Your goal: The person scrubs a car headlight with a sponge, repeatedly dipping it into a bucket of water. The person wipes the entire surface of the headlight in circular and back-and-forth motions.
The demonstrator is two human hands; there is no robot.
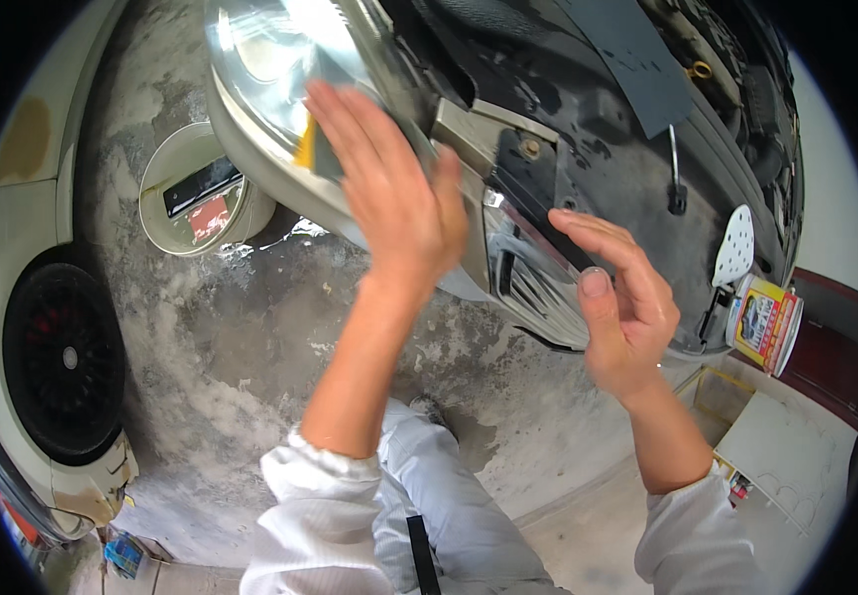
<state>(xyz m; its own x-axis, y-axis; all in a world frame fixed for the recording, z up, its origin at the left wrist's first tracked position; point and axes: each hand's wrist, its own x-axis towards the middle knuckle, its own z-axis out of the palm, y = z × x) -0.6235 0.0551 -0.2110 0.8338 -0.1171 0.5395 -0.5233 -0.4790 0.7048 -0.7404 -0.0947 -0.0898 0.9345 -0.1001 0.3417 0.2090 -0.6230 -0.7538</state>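
My left hand (399,197) lies over the side of a car's clear headlight (273,56), fingers stretched out and blurred. Beside its fingers shows a yellow and dark patch; whether this is a sheet under the palm or part of the lamp, I cannot tell. My right hand (630,312) is at the chrome grille (540,275), thumb and fingers apart. Its fingertips are by the black trim strip (537,216) along the grille's top; contact is unclear. Nothing shows in its grasp.
A water bucket (148,195) holding a black block (202,186) and a reddish pad (209,219) stands on the wet concrete floor (250,327). A grey sheet (641,85), a white perforated piece (735,238) and a labelled tin (762,323) are at the car's front. Another car's wheel (64,361) is left.
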